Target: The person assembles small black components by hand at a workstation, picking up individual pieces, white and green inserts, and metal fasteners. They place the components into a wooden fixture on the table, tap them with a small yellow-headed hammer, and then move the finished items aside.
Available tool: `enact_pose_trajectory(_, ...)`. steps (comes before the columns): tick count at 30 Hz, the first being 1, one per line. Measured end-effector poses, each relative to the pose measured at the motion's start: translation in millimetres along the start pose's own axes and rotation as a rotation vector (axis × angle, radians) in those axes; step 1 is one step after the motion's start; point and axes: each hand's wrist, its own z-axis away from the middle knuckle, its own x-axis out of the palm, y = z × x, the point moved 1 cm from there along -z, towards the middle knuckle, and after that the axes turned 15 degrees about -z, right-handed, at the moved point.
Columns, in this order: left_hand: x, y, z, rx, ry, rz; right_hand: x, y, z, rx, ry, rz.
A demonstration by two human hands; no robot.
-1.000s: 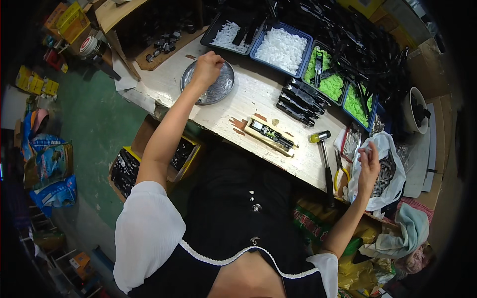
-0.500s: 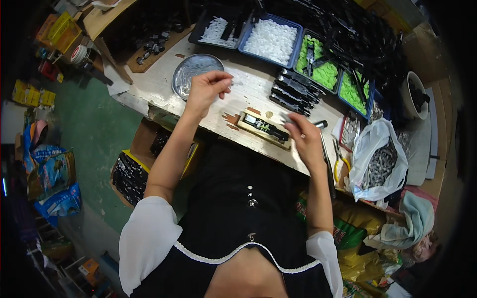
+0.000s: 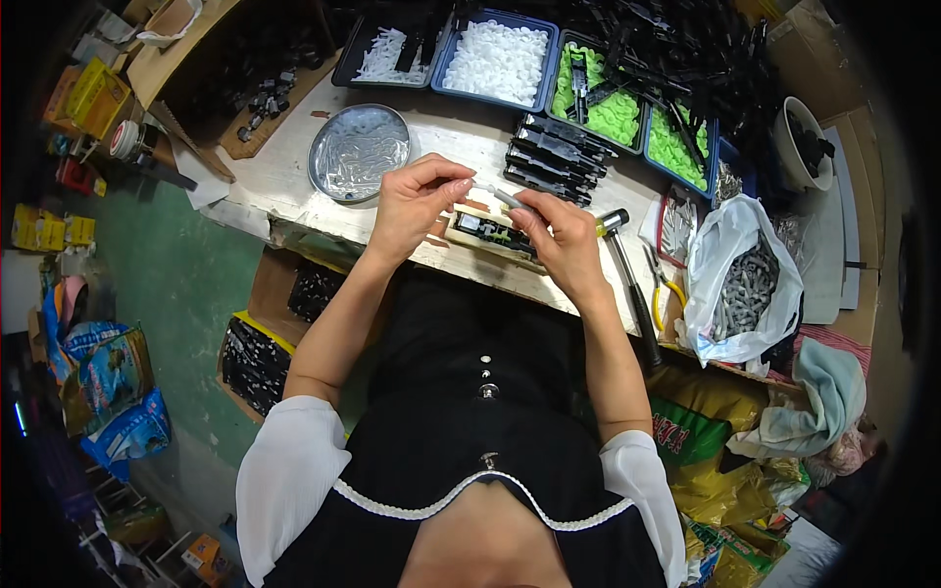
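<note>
Slim grey part (image 3: 507, 198), tilted, and thin pale piece (image 3: 481, 184) held near black assembly (image 3: 495, 231).

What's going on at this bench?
A person's bare hands are close together above a cream-coloured rectangular block holding a narrow black mechanism. The right hand grips a small grey elongated part; the left hand pinches near that part's end, perhaps on something too small to identify. Leftward sits a round grey metal dish; rightward, a black-handled hammer.
</note>
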Motion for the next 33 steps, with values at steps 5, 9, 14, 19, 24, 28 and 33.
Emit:
enact_pose_trajectory(5,2,3,2,0.057,0.005,-0.020,1,1,-1,-0.061,-0.017,0.050)
enact_pose_trajectory(9,-4,0,1,-0.268,-0.111,0.173,1,2,2,-0.245,-0.011,0.206)
enact_pose_trajectory(14,-5,2,-4,-0.502,-0.243,0.261,9,-1,14,-0.492,-0.063,0.431)
enact_pose_trajectory(19,-4,-7,-5,-0.614,-0.330,0.348,7,-5,15,-0.392,-0.114,0.357)
enact_pose_trajectory(24,11,-13,-3,-0.681,-0.400,0.491,-8,5,25,-0.305,-0.096,0.198)
enact_pose_trajectory(28,24,-1,-2,-0.683,-0.470,0.432,-28,13,37,0.162,-0.006,-0.198)
enact_pose_trajectory(33,27,-16,8,0.037,-0.150,-0.399,-43,28,53,0.466,0.103,-0.329)
